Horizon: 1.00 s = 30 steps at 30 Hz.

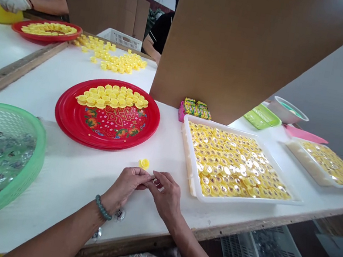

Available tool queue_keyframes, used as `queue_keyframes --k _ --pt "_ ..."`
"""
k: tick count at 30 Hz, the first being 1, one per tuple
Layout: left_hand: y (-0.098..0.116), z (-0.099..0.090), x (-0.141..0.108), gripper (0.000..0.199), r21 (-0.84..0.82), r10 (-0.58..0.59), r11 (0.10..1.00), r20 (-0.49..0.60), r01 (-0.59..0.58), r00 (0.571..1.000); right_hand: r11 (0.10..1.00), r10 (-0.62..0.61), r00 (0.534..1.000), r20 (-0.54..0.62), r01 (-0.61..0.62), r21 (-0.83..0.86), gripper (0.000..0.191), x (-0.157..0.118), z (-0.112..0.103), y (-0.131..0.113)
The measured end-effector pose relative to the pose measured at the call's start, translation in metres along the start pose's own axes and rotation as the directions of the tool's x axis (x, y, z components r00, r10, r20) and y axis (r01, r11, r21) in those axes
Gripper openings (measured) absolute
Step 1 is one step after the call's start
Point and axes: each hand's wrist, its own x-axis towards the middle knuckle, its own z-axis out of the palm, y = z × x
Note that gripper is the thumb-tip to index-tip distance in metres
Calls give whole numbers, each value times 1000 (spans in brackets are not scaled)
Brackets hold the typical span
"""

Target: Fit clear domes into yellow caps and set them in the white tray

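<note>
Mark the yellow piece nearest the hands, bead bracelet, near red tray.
Yellow piece [144,163]: head view, its middle.
Bead bracelet [101,210]: head view, its beads.
Near red tray [63,111]: head view, left rim.

Bare forearms slant inward over the near edge of the white table; left hand and right hand meet, fingers bent.

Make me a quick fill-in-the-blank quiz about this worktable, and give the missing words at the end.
The single piece lying just beyond the hands is ____.
A bracelet circles the ____ wrist.
The mesh basket at the picture's edge is ____.
The flower-patterned round tray is mostly ____.
Missing words: yellow; left; green; red.
</note>
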Motion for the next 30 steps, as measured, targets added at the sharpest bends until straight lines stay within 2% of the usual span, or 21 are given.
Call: queue_keyframes --k 2,4,7,10,15,21,24,27,30 --pt "1 -2 2 23 19 5 1000 8 -5 1000 999 -28 1000 13 28 -36 26 3 0 1" --pt "3 -8 6 25 97 68 993 -59 -62 996 996 -67 997 47 70 -53 27 12 -3 2" --pt "5 -22 17 25 281 220 948 -239 -150 946 984 -141 981 136 153 -86 31 34 -9 2" --pt "4 -33 27 23 352 271 923 -303 -157 914 951 -228 934 275 274 -140 33 59 -10 1" --pt "-2 -35 36 18 227 240 956 -251 -184 938 885 -279 835 475 415 -210 29 84 0 1" --pt "-6 -33 44 18 43 191 982 -202 -186 961 867 -306 785 539 464 -183 20 84 6 4" --pt "-8 -35 47 19 36 183 983 -194 -180 964 879 -280 801 530 435 -194 27 83 7 6" --pt "-8 -36 48 20 57 185 983 -182 -177 966 908 -198 861 468 342 -244 54 82 9 9" --pt "-7 -35 47 24 123 210 974 -163 -192 964 916 -169 878 447 307 -257 70 80 11 9"
